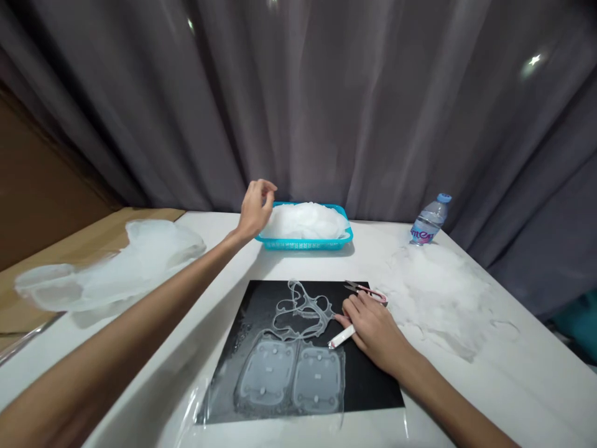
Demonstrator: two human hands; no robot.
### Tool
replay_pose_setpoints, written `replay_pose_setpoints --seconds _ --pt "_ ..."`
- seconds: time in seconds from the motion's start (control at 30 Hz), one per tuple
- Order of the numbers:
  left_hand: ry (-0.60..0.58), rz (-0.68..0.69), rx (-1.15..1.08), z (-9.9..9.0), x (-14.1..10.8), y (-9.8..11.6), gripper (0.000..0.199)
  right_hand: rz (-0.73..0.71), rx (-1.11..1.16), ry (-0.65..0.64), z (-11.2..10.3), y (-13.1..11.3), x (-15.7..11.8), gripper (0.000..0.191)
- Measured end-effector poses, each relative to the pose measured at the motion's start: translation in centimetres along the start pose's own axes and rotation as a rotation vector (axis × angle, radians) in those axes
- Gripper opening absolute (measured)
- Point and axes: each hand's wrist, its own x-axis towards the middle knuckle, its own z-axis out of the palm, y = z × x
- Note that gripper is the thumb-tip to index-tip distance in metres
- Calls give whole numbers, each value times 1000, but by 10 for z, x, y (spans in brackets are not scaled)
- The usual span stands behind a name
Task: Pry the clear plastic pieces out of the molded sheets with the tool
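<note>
My left hand (255, 206) is raised at the left end of a blue plastic basket (308, 245). Its fingers are loosely bent with the thumb apart, and I see nothing in it. A heap of white, fluffy material (305, 219) fills the basket. My right hand (370, 326) rests over a black mat (373, 386), closed on a white stick-shaped tool (342, 336) with a shiny tip. Small scissors (368, 291) with pinkish handles lie by its knuckles. Beside its fingertips is a tangle of translucent strips (305, 314). Two translucent moulded panels (293, 376) lie side by side nearer me.
A bottle (426, 219) with a blue cap stands at the back right, behind a spread of white wispy material (443, 292). At left, a translucent whitish bag-like sheet (125, 264) overlaps cardboard (28, 305). Grey curtains (326, 106) hang behind the white table (522, 379).
</note>
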Motion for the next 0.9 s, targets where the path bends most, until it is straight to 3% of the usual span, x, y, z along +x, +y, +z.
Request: replay_pose_setpoints --seconds 0.1,0.13,0.17,0.23,0.3,0.37,0.47,0.63,0.7,0.77,0.83,0.9 --pt "-188 163 -64 -6 -80 32 15 60 78 8 0 1 -1 20" --pt "-319 236 -99 -8 -113 42 14 89 85 16 0 1 -1 20" --pt "-538 359 -147 -11 -145 50 15 120 76 24 1 1 -1 21" --pt "-798 473 -188 -17 -199 62 35 182 26 40 4 2 2 20" --pt "-902 482 -187 -21 -230 64 48 227 -13 59 6 5 6 21" --pt "-962 405 -190 -23 -237 60 48 258 -12 84 5 10 10 24" --pt "-1021 309 -177 -24 -224 48 49 319 104 155 -3 15 11 30" --pt "-952 320 -66 -15 -208 28 62 338 523 310 -32 11 2 46" --pt "-904 317 -32 -11 -207 22 64 347 733 241 -40 6 -3 58" --pt "-826 319 26 -8 -208 21 60 345 961 81 -44 2 -5 68" --pt "-731 360 74 -8 -210 24 47 326 1117 -71 -45 -2 -5 66" --pt "-688 458 73 -12 -216 31 35 290 1136 -162 -46 -4 -3 52"
